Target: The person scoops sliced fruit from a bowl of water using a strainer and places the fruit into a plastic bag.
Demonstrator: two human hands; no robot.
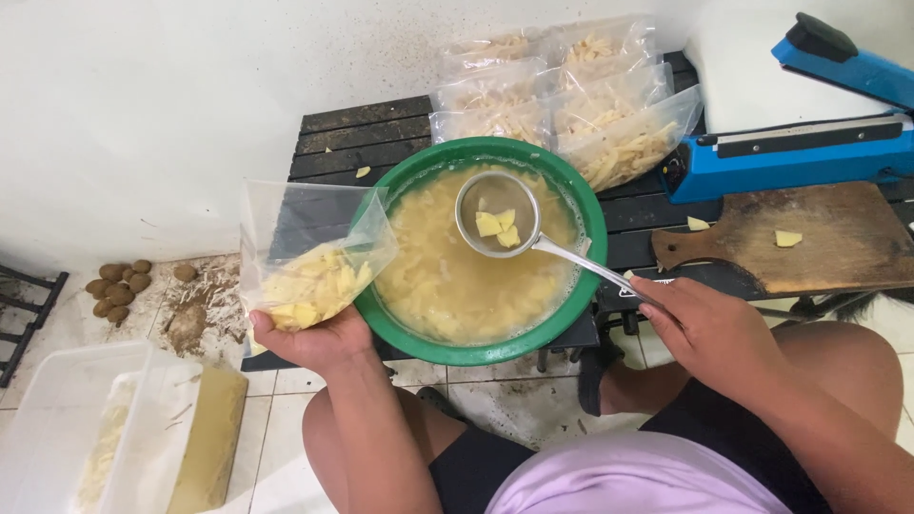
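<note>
My left hand (312, 340) holds an open clear plastic bag (303, 249) from below; yellow potato pieces fill its bottom. It rests against the left rim of a green basin (592, 249) filled with cloudy water and many cut potato pieces. My right hand (703, 326) grips the handle of a metal strainer ladle (497, 215). The ladle's bowl hovers over the basin's upper middle and carries a few yellow pieces.
Several sealed clear bags of potato strips (571, 100) lie behind the basin on a black slatted table (354, 143). A blue bag sealer (800, 143) and a wooden cutting board (809, 238) sit at right. Whole brown potatoes (119, 286) and a white tub (76, 428) rest on the floor at left.
</note>
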